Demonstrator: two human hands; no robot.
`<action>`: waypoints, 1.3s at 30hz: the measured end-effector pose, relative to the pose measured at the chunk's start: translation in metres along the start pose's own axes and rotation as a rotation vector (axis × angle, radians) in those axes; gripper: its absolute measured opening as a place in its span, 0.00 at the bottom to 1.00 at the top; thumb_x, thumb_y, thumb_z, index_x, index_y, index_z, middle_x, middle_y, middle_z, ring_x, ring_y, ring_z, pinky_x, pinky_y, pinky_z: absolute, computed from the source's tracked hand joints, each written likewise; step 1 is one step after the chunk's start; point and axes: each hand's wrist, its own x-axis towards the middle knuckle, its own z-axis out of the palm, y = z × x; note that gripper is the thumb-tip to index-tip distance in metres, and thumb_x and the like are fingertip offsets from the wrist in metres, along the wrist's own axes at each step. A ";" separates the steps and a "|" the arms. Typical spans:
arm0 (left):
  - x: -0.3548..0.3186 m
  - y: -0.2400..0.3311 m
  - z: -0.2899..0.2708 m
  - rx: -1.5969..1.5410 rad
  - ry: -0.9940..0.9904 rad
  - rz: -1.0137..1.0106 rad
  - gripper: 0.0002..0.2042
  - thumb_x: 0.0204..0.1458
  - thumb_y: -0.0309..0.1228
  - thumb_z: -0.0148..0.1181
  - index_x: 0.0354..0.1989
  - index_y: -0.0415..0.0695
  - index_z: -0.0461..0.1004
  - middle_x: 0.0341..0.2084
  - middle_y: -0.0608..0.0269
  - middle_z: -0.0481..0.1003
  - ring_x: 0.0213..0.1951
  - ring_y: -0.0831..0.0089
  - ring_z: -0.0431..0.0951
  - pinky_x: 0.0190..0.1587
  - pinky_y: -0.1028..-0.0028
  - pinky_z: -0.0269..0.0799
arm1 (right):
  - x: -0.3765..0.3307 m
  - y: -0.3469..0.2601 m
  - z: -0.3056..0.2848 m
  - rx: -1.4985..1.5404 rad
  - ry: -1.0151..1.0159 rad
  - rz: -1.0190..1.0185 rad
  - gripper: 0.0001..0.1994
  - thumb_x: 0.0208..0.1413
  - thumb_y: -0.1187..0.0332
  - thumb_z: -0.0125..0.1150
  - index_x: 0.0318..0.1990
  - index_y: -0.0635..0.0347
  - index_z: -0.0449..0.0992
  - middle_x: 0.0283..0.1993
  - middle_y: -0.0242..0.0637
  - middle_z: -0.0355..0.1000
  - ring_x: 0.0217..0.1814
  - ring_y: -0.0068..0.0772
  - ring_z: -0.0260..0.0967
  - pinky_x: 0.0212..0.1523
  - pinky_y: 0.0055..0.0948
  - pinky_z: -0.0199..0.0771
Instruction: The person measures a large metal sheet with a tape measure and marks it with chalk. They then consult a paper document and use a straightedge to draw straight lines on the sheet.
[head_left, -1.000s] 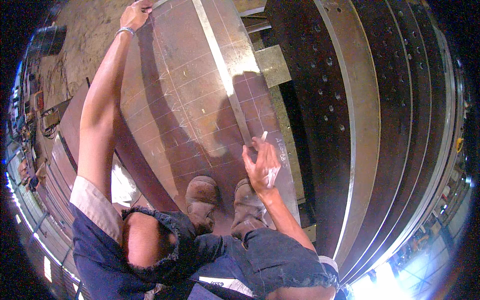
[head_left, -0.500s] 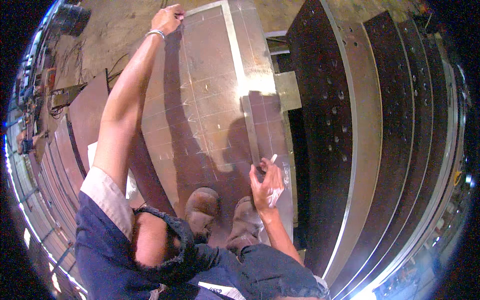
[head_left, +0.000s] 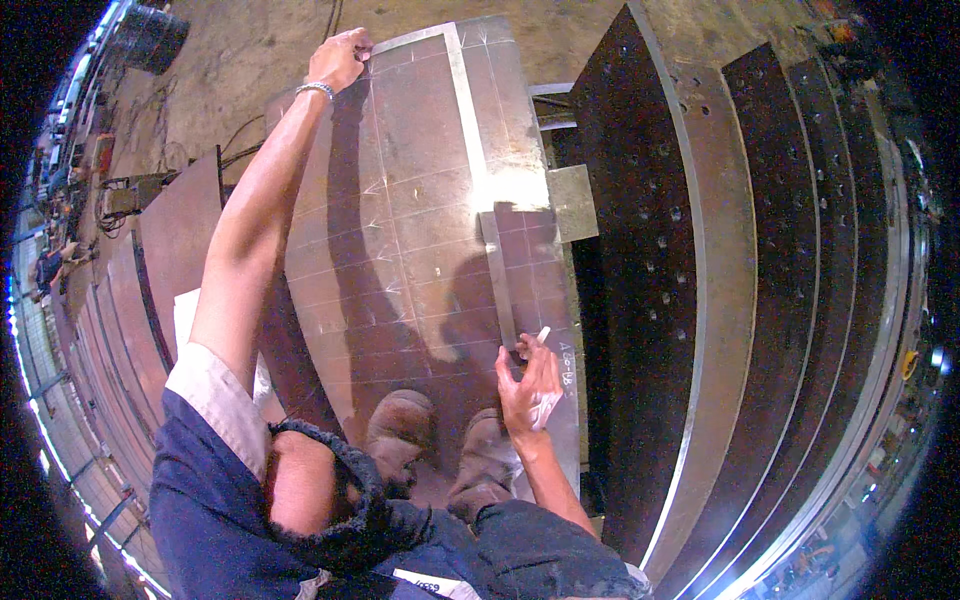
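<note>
A long L-shaped steel square [head_left: 466, 112] lies flat on a brown steel plate [head_left: 420, 215] marked with thin white lines and small arrow marks. At the far edge, the curled fingers of my left hand [head_left: 340, 60] grip the end of the square's short arm. My right hand [head_left: 532, 390] is at the near end of the long arm, its fingertips beside or on it; contact is hard to tell. A short white chalk stick [head_left: 543, 334] sticks up from between its fingers. White smears show on the back of that hand.
My boots [head_left: 400, 425] stand on the plate's near part. Upright drilled steel plates [head_left: 640, 220] line the right side. More plates [head_left: 180, 230] lean at left, near a cable [head_left: 240, 130]. A small plate piece [head_left: 573, 203] juts out at the right edge. A dark drum [head_left: 147, 38] stands far left.
The whole view has shifted slightly, so the plate and square sit a little lower in the picture. Both hands keep nearly the same places along the square.
</note>
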 end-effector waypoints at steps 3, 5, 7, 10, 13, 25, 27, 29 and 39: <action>0.000 0.000 -0.004 0.042 0.005 0.044 0.11 0.53 0.32 0.63 0.45 0.49 0.78 0.50 0.60 0.78 0.55 0.55 0.77 0.55 0.57 0.73 | 0.001 -0.002 0.000 0.013 -0.001 0.005 0.17 0.52 0.70 0.72 0.48 0.63 0.75 0.38 0.39 0.77 0.39 0.38 0.76 0.40 0.34 0.79; -0.003 -0.001 -0.001 0.058 0.066 0.064 0.12 0.53 0.31 0.63 0.46 0.48 0.77 0.51 0.59 0.78 0.55 0.55 0.76 0.55 0.58 0.73 | 0.000 -0.002 0.002 0.019 0.003 -0.012 0.18 0.49 0.73 0.73 0.48 0.64 0.75 0.37 0.38 0.76 0.38 0.37 0.75 0.40 0.34 0.78; -0.001 0.001 0.000 0.036 0.040 0.046 0.12 0.52 0.29 0.62 0.46 0.47 0.76 0.49 0.58 0.78 0.54 0.54 0.77 0.54 0.57 0.73 | 0.000 -0.003 0.001 0.029 0.012 -0.012 0.18 0.50 0.73 0.73 0.48 0.64 0.75 0.37 0.39 0.76 0.38 0.37 0.75 0.39 0.34 0.78; -0.001 0.003 0.001 0.024 0.028 0.038 0.12 0.52 0.26 0.61 0.46 0.46 0.75 0.48 0.57 0.79 0.53 0.54 0.77 0.54 0.57 0.74 | 0.001 -0.004 0.000 0.030 0.010 0.001 0.18 0.50 0.73 0.73 0.48 0.64 0.75 0.37 0.39 0.75 0.38 0.37 0.75 0.39 0.33 0.78; 0.000 -0.004 0.003 0.046 0.045 0.068 0.12 0.52 0.25 0.60 0.45 0.46 0.75 0.46 0.58 0.79 0.52 0.54 0.77 0.53 0.57 0.74 | 0.000 -0.005 0.001 0.027 0.005 -0.003 0.18 0.50 0.72 0.73 0.47 0.64 0.75 0.37 0.39 0.75 0.38 0.37 0.75 0.39 0.33 0.78; 0.005 -0.003 0.002 0.036 0.078 0.093 0.09 0.53 0.26 0.60 0.42 0.47 0.77 0.42 0.57 0.81 0.49 0.53 0.79 0.50 0.56 0.75 | 0.001 -0.004 0.001 0.015 0.021 -0.017 0.17 0.50 0.72 0.73 0.47 0.63 0.75 0.36 0.38 0.75 0.36 0.36 0.75 0.36 0.33 0.77; 0.003 -0.019 0.009 0.027 0.158 0.139 0.07 0.51 0.28 0.61 0.38 0.44 0.79 0.37 0.55 0.81 0.43 0.55 0.80 0.45 0.59 0.75 | -0.002 -0.007 0.003 0.022 0.019 -0.019 0.17 0.51 0.72 0.72 0.47 0.63 0.76 0.36 0.38 0.76 0.37 0.37 0.75 0.37 0.34 0.78; 0.001 -0.017 0.003 -0.005 0.297 0.183 0.06 0.48 0.28 0.62 0.32 0.41 0.81 0.27 0.52 0.81 0.31 0.60 0.83 0.35 0.65 0.76 | -0.002 -0.004 0.007 0.015 0.024 -0.017 0.16 0.52 0.71 0.72 0.47 0.63 0.76 0.37 0.39 0.76 0.38 0.39 0.75 0.39 0.35 0.79; -0.005 0.023 -0.003 -0.134 0.191 0.097 0.06 0.51 0.25 0.56 0.32 0.41 0.79 0.22 0.53 0.80 0.29 0.60 0.82 0.33 0.64 0.73 | -0.001 0.004 0.002 0.015 0.021 -0.025 0.17 0.51 0.72 0.72 0.47 0.64 0.75 0.37 0.40 0.76 0.39 0.40 0.75 0.39 0.36 0.79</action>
